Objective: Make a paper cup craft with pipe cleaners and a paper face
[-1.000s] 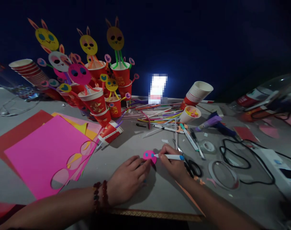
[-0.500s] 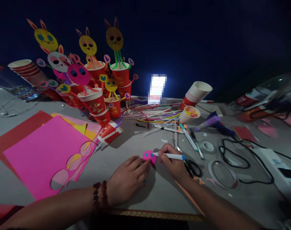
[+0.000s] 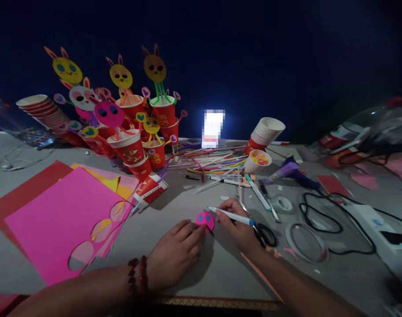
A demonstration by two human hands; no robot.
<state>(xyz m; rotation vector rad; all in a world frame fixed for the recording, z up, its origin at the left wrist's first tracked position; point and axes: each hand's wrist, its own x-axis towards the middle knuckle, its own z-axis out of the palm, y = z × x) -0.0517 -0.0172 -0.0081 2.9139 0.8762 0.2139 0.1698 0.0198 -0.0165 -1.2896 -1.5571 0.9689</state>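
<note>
Pink paper disc (image 3: 204,223) right at the centre of it, flat on the grey table (image 3: 183,209), two blue dots (image 3: 200,218) side by side on its face! Left hand (image 3: 174,248) comes in from the near left, fingers lying loosely together, fingertips over the disc's near-left edge, presumably to stop it sliding and leave the dots uncovered. Is the thumb gripping too? Cannot tell; it's hidden.

Over to the right hand (image 3: 237,229), and it's pinching a white marker (image 3: 237,217) between thumb and fingers, pen-fashion, held well forward, probably for fine control. Tip points left, just beyond the disc's far edge, seemingly lifted off the paper.

Just to the right, black-handled scissors (image 3: 269,235) lie partly behind that hand, and farther out a teal-capped marker (image 3: 258,193) and a small tape roll (image 3: 283,203), all within easy reach, it seems. Left side: a magenta sheet (image 3: 60,220) over other coloured paper, round holes along its right edge. Far left, rabbit-faced figures (image 3: 110,112) stand in red paper cups (image 3: 130,149), likely propped upright by them. And far centre, thin coloured sticks (image 3: 217,165) lie heaped below a glowing, pixelated screen (image 3: 213,127).
</note>
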